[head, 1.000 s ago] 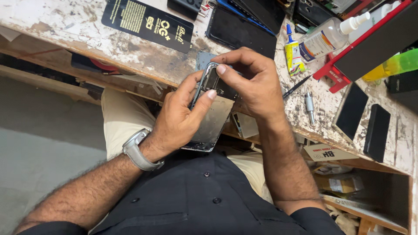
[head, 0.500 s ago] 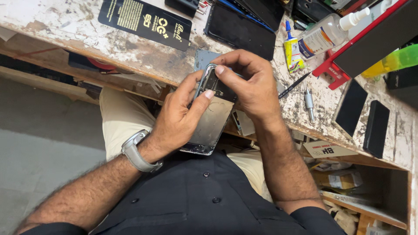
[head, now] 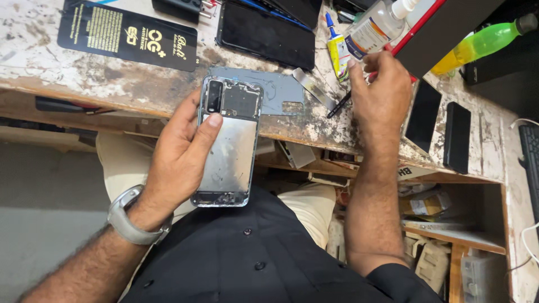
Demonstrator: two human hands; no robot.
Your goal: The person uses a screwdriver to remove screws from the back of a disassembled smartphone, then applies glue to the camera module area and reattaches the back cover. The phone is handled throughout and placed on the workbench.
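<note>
My left hand (head: 174, 163) holds an opened phone (head: 227, 151) upright over my lap. Its back is off, showing a bare metal plate and the camera module, and my thumb rests just below the camera. The grey-blue back cover (head: 281, 92) lies on the worn bench (head: 84, 78) behind it. My right hand (head: 382, 92) is away from the phone, over the bench beside a red tray (head: 415, 28). It covers the upper end of a thin black tool (head: 337, 106). Whether the fingers grip the tool is hidden.
A metal pry blade (head: 311, 87), a yellow glue tube (head: 338, 47), a clear bottle (head: 373, 28) and a green bottle (head: 477, 45) stand near my right hand. Black phones (head: 264, 36) (head: 457, 137) and a black package (head: 126, 36) lie on the bench. Shelves of clutter sit below.
My right hand has left the phone and moved right to the bench by the black tool. The left hand now holds the phone alone, lower and turned face-up.
</note>
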